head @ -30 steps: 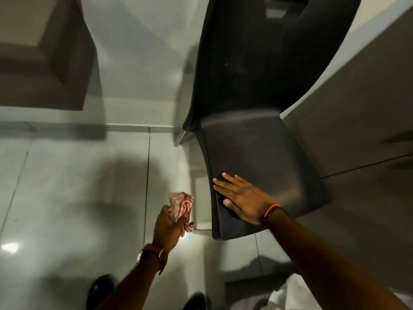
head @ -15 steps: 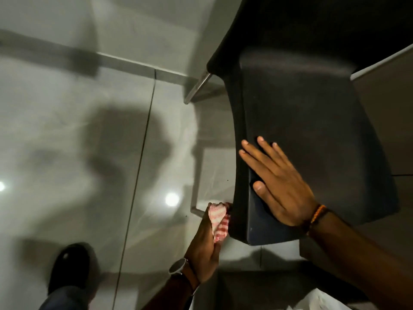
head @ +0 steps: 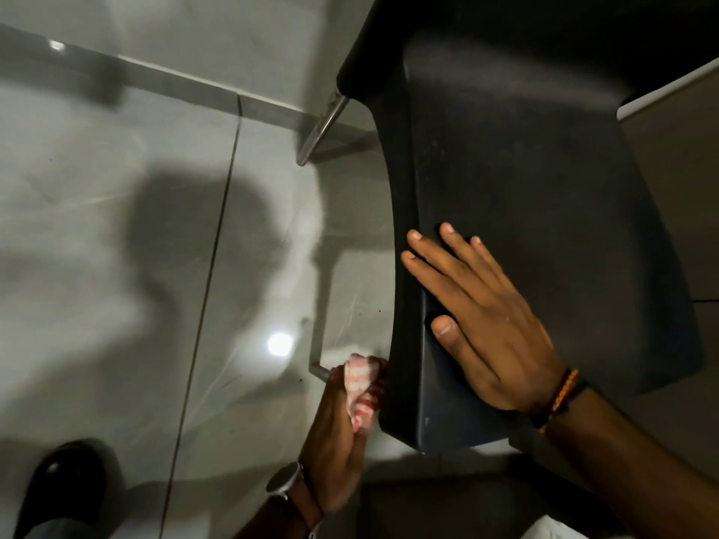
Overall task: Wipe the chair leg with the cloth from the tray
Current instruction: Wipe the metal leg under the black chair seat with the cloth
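A dark chair (head: 525, 180) fills the right half of the head view, seen from above. My right hand (head: 486, 324) lies flat on its seat near the front left edge, fingers spread. Below the seat's front corner my left hand (head: 334, 433) is closed around a bunched red-and-white cloth (head: 362, 387). The cloth is pressed against the near metal chair leg (head: 319, 370), whose foot sticks out to the left of the fist. The upper part of that leg is hidden under the seat. A second metal leg (head: 321, 130) slants to the floor further back.
Glossy grey floor tiles (head: 136, 266) with a dark grout line and a light glare spot spread to the left. My dark shoe (head: 64, 484) is at the bottom left. A wall skirting (head: 186, 83) runs along the back. Something white (head: 560, 531) shows at the bottom right edge.
My left hand has carried the cloth from open air in to the near chair leg under the seat corner. The camera has dropped closer to the chair. My right hand stays on the seat.
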### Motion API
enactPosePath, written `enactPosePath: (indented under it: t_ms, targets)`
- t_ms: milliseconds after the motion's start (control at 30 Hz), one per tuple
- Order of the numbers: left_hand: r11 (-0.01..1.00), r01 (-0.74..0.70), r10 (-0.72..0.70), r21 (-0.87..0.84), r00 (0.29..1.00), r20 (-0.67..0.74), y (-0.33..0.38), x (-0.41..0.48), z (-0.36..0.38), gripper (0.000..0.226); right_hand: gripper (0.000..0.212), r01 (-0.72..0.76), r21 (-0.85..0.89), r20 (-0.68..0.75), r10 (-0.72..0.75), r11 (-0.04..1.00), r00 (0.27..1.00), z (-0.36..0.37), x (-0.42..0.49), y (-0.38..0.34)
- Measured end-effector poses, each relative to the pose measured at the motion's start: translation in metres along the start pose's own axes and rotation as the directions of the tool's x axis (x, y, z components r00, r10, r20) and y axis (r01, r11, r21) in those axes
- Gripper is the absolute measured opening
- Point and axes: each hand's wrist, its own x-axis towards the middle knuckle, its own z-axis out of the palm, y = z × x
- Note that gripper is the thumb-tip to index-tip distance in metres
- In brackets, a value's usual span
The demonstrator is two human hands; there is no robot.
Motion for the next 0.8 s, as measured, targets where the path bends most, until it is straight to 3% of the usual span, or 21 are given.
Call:
enactPosePath:
  t_ms: [133, 233, 400, 533, 667, 800]
  targets:
    - [0.998, 0.024, -0.030, -0.052, 0.992, -0.122, 0.031, -0.019, 0.013, 0.066, 0.066, -0.001, -0.007, 0.012, 0.001, 1.000, 1.000, 0.001, 0.000, -0.001]
    - [0.998, -0.046, 0.049, 0.032, 0.993, -0.111, 0.016, 0.001, 0.007, 0.063, 0.066, 0.000, -0.009, 0.008, 0.000, 1.000, 1.000, 0.001, 0.001, 0.000]
    - [0.993, 0.061, -0.071, 0.100, 0.993, 0.096, -0.071, 0.025, -0.008, 0.048, 0.063, 0.001, 0.011, -0.022, -0.001, 1.000, 1.000, 0.002, 0.001, -0.001]
    - [0.989, 0.119, -0.140, 0.093, 0.954, 0.266, -0.111, 0.045, -0.025, 0.046, 0.063, 0.000, 0.022, -0.036, 0.000, 1.000, 0.999, 0.005, 0.000, 0.001]
    - [0.996, 0.083, -0.084, 0.015, 0.962, 0.261, -0.086, 0.041, -0.030, 0.051, 0.065, -0.009, 0.009, -0.031, 0.009, 1.000, 0.999, 0.001, -0.001, -0.001]
    - [0.991, 0.075, -0.056, -0.112, 0.985, 0.161, -0.013, 0.014, -0.019, 0.054, 0.067, -0.022, 0.013, -0.008, 0.022, 1.000, 1.000, -0.002, 0.001, -0.004]
